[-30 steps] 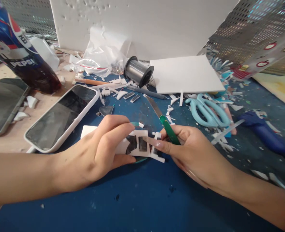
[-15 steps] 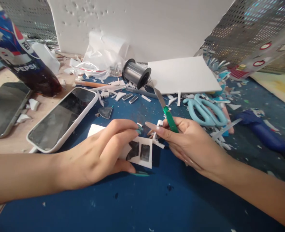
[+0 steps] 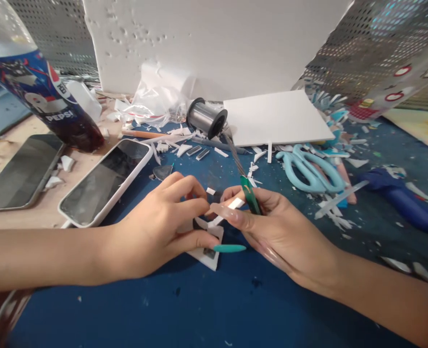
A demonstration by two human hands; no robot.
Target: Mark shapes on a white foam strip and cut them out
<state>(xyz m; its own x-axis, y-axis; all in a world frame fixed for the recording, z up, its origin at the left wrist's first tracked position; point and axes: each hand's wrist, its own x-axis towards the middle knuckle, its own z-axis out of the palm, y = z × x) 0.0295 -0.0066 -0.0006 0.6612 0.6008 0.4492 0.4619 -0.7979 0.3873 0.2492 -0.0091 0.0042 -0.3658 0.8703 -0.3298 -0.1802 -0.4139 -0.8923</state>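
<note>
My left hand (image 3: 159, 227) is closed over a small white foam piece with cut-out windows (image 3: 208, 251), pinning it to the blue mat (image 3: 214, 299); most of the piece is hidden under the fingers. My right hand (image 3: 272, 232) grips a green-handled craft knife (image 3: 249, 193), blade pointing away toward the spool, while its thumb and forefinger pinch a thin white foam strip (image 3: 230, 209) at the piece's edge. The two hands touch over the piece.
A white-cased phone (image 3: 107, 181) and a dark phone (image 3: 21, 171) lie at left beside a Pepsi bottle (image 3: 50, 106). Behind are a wire spool (image 3: 206, 117), a white foam sheet (image 3: 275, 118), light-blue scissors (image 3: 310, 166), a blue tool (image 3: 402, 195) and many foam scraps.
Both hands closed in over the foam piece, which has turned and is now mostly covered. The right hand's fingers moved from beside it to pinching a foam strip; the view shifted slightly.
</note>
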